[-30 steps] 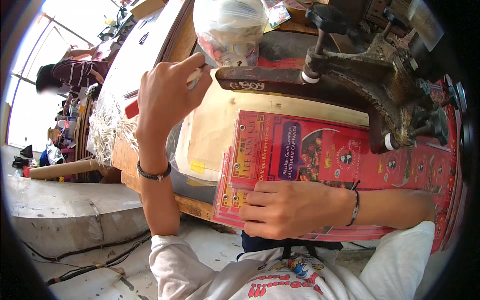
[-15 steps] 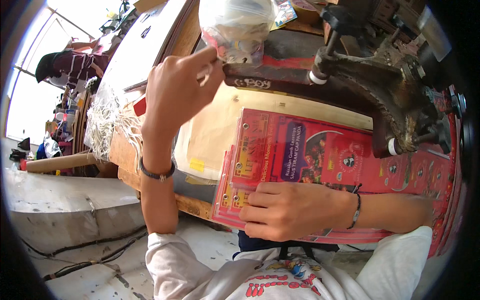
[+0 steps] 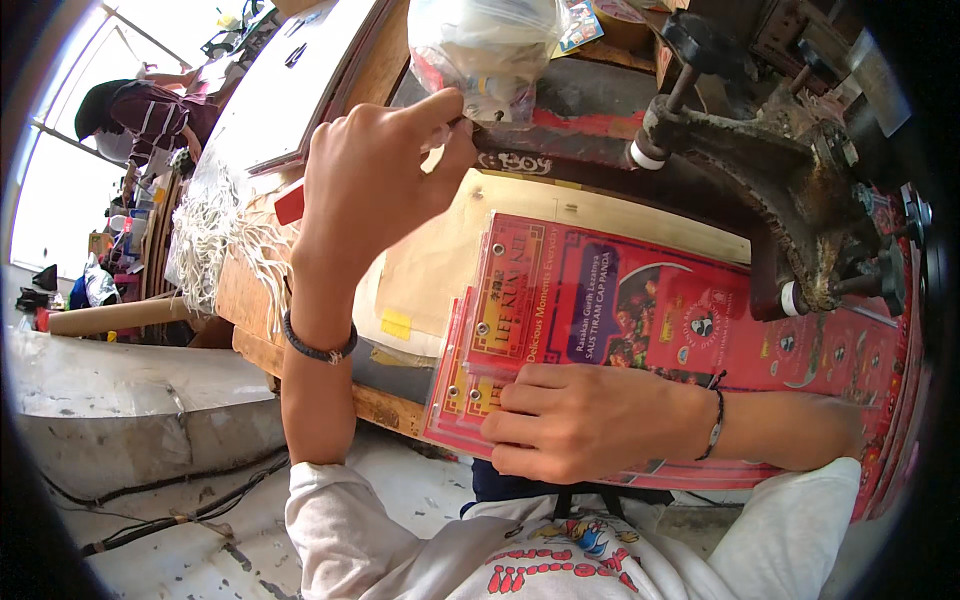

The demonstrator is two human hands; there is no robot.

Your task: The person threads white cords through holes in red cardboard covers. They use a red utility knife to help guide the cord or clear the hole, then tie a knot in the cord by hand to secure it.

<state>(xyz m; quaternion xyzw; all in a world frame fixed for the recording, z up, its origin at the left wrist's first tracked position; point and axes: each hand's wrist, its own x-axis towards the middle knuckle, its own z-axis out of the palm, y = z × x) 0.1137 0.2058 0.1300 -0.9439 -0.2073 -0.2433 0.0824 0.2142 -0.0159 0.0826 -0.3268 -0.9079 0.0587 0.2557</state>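
My left hand [image 3: 380, 190] is raised at the near end of a dark metal bar [image 3: 580, 150], part of a heavy worn metal machine [image 3: 770, 190]. Its thumb and forefinger are pinched together there, and what they hold is too small to make out. My right hand [image 3: 560, 420] lies over a stack of red printed plastic signs [image 3: 640, 300], its fingers bent and pressed together at the near left part. Metal eyelets [image 3: 482, 328] show along the left edges of the signs. The stack extends right, under the machine's bracket.
Behind the bar stands a clear plastic bag [image 3: 485, 50] with small items. Pale board [image 3: 420, 280] lies beneath the signs. White strings [image 3: 220, 230] hang at the bench's left corner beside a red piece [image 3: 289, 204]. Another person [image 3: 150, 110] is at the far left.
My left hand has shifted slightly right and up along the bar, still pinched. The right hand stays on the signs, and the view has tilted a little.
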